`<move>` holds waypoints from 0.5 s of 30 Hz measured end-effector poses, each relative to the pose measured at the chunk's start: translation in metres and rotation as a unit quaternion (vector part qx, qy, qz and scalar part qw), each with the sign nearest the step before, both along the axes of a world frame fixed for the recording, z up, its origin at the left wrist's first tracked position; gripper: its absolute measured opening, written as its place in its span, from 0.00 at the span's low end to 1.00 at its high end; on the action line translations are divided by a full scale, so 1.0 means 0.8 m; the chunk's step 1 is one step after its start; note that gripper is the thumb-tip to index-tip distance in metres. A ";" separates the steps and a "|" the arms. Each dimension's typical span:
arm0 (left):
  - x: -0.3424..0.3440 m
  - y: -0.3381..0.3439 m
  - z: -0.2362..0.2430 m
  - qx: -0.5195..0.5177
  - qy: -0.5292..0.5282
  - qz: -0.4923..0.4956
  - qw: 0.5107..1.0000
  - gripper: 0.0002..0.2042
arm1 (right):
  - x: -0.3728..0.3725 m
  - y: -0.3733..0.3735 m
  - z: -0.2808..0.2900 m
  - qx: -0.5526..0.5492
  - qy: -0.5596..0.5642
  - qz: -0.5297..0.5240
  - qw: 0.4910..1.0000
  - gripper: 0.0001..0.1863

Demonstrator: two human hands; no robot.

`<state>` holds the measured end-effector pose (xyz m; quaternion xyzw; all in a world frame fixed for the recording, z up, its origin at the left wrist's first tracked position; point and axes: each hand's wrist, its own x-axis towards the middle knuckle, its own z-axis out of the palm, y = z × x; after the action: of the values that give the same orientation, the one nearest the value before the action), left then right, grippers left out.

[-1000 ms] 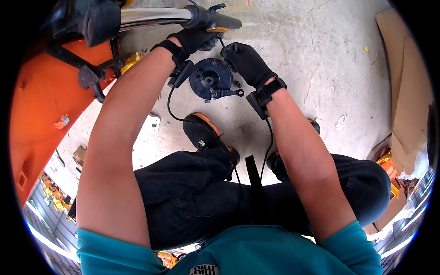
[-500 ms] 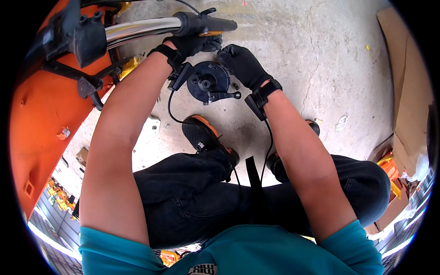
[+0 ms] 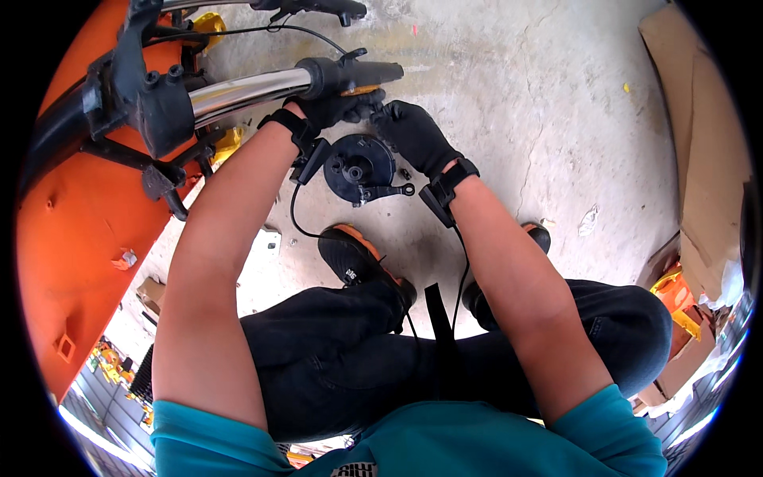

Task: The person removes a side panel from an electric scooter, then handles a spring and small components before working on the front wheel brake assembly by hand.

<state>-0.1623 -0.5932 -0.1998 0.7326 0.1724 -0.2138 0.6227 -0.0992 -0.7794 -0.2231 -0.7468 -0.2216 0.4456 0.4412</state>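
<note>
My left hand (image 3: 340, 111), in a black glove, is beside the lower end of a chrome and black fork leg (image 3: 338, 76), close to its orange reflector (image 3: 362, 91). Its fingers are curled, and what they hold, if anything, cannot be made out. My right hand (image 3: 415, 137), gloved too, has its fingers pinched together with the fingertips next to the left hand's. Anything between them is too small to tell. Just below both hands a round black brake plate (image 3: 373, 168) with a lever arm lies on the concrete floor.
An orange vehicle body (image 3: 87, 262) with a black frame fills the left side. A second fork leg (image 3: 318, 6) and a black cable (image 3: 310, 32) are at the top. A small dark part (image 3: 405, 173) lies beside the brake plate. Cardboard (image 3: 699, 151) stands at the right.
The fork, vehicle body and brake plate sit lower in the picture, and the second fork leg has come into sight. Both hands stay together beside the fork end, also slightly lower.
</note>
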 end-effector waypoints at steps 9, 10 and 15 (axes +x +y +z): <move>-0.007 -0.001 -0.008 -0.131 0.042 0.082 0.987 0.14 | -0.002 0.001 0.006 -0.021 -0.015 -0.032 0.999 0.12; -0.011 -0.001 -0.010 -0.156 0.038 0.102 0.982 0.14 | -0.002 0.001 0.003 -0.022 -0.018 -0.038 0.999 0.12; -0.015 0.000 -0.016 -0.182 0.033 0.103 0.977 0.12 | -0.008 0.003 -0.002 -0.010 -0.040 -0.035 0.999 0.13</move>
<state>-0.1746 -0.5931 -0.2124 0.5780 0.2260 -0.2004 0.7580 -0.1058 -0.7772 -0.2246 -0.7756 -0.2082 0.4018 0.4401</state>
